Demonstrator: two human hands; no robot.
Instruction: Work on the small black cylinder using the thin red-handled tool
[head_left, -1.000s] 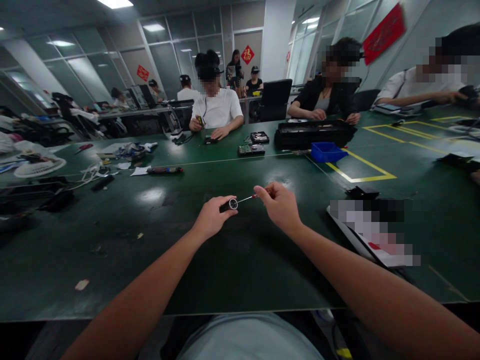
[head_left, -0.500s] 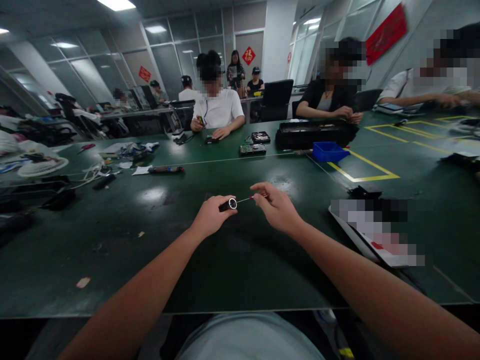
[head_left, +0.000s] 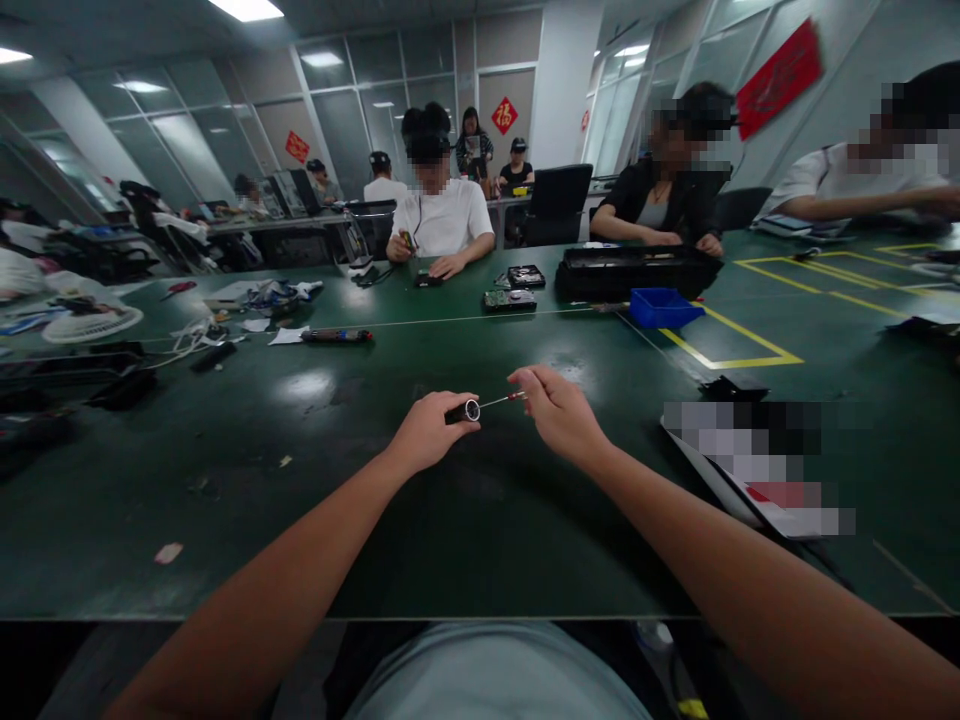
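Observation:
Near the middle of the view, my left hand (head_left: 427, 432) is closed around a short black cylinder (head_left: 463, 411). Its round end, with a pale ring, faces right. My right hand (head_left: 561, 412) grips a thin screwdriver (head_left: 496, 402) between thumb and fingers; most of its reddish handle is hidden by the hand. The metal shaft runs left, with its tip at the ringed end of the cylinder. Whether the tip sits inside or just touches is too small to tell. Both hands are held just above the green table (head_left: 480, 540).
Ahead lie circuit-board drives (head_left: 510, 299), a blue bin (head_left: 664, 308) and a long black housing (head_left: 637, 272). A dark pen-like tool (head_left: 337, 336) is left of centre. A white panel (head_left: 712, 470) lies to the right. Several people sit across the table.
My right hand's fingers have turned and curled a little around the screwdriver handle. The left hand keeps its hold on the cylinder. The whole view has shifted slightly.

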